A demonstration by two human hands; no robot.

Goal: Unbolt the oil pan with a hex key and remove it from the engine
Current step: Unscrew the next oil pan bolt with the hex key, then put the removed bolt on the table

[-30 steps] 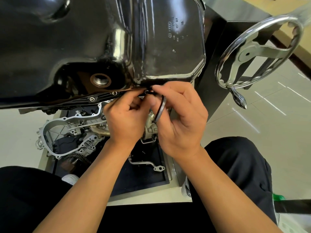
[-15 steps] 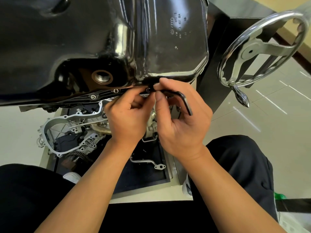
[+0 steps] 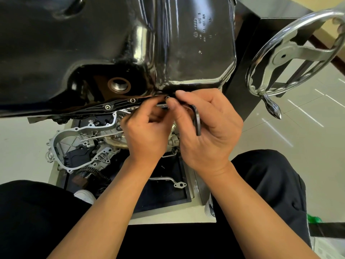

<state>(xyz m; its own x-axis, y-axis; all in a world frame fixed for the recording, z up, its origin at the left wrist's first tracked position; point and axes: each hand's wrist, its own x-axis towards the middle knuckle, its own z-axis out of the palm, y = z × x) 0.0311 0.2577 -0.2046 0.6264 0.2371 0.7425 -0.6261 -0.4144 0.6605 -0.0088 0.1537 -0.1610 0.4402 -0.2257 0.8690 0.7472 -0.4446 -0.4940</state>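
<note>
A glossy black oil pan [image 3: 115, 45] fills the upper half of the head view, with its drain hole [image 3: 119, 85] and two flange bolts [image 3: 107, 107] showing along the near edge. My right hand [image 3: 209, 128] pinches a black hex key [image 3: 197, 122] whose tip sits in a flange bolt [image 3: 167, 98]; the key's long arm hangs down past my palm. My left hand [image 3: 147, 131] is beside it, fingers curled, fingertips at the same bolt. What the left fingers pinch is hidden.
A chrome handwheel [image 3: 291, 58] with a knob handle stands at the right on a black stand. Below the pan lie an aluminium engine cover [image 3: 82, 144], a chain and a small pipe [image 3: 168, 181] on a black tray. Tiled floor lies to the right.
The hex key's long arm has swung from pointing right to hanging downward in my right hand. My left hand has stayed at the bolt.
</note>
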